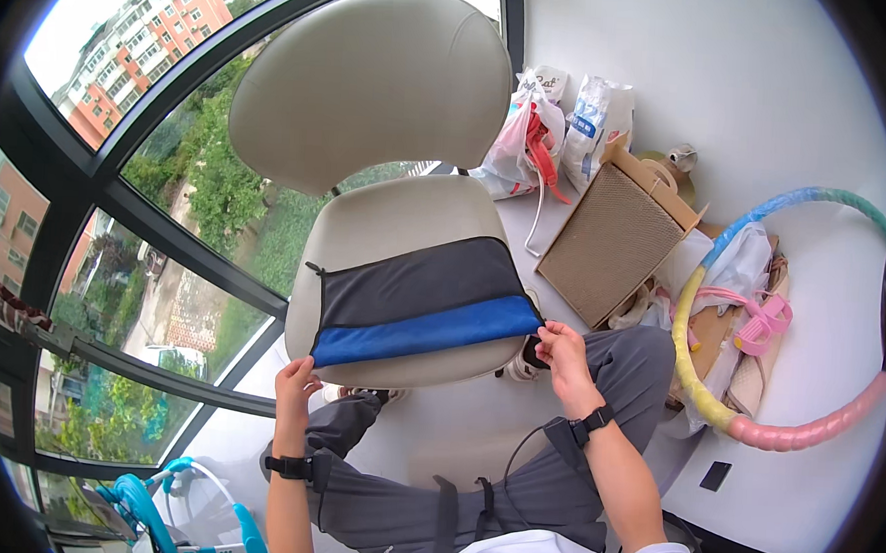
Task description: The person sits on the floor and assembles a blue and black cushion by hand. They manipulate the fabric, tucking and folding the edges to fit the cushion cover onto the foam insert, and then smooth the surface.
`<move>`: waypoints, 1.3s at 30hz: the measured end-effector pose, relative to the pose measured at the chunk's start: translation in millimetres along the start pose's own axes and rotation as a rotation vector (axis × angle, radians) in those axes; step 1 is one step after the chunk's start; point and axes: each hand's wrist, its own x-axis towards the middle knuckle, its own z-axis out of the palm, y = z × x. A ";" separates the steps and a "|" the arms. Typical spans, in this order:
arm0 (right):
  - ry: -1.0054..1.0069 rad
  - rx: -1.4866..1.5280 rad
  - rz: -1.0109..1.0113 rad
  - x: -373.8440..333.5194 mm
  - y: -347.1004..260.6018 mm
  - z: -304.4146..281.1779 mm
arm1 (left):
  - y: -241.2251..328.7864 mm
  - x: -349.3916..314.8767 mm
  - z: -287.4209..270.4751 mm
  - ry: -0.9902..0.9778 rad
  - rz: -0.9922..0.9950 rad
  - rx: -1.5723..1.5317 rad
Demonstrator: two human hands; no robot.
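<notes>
Left hand (297,381) and right hand (565,357) each pinch a near corner of the dark gray and blue cloth (412,285) – thumb and fingertips closed on its edge, neither hand spread open. It lies across the front part of the chair seat (396,209), in front of the backrest (373,83). As for progress, it looks partway along: the blue strip (420,327) along the near edge seems turned up over the gray – though it could be a sewn panel, I cannot tell. Beyond it, the broad gray part lies flat, not doubled over, and neither corner is let go yet.
</notes>
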 end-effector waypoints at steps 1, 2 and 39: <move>-0.001 0.001 -0.024 3.1 1.7 -2.9 | -3.6 0.3 0.2 -0.013 -0.001 -0.027; 0.003 0.004 -0.029 3.5 2.1 -4.6 | -7.0 -0.3 1.6 -0.020 0.001 -0.026; -0.363 -0.164 -0.223 62.0 -57.7 23.0 | 70.2 62.2 57.0 -0.188 0.546 1.062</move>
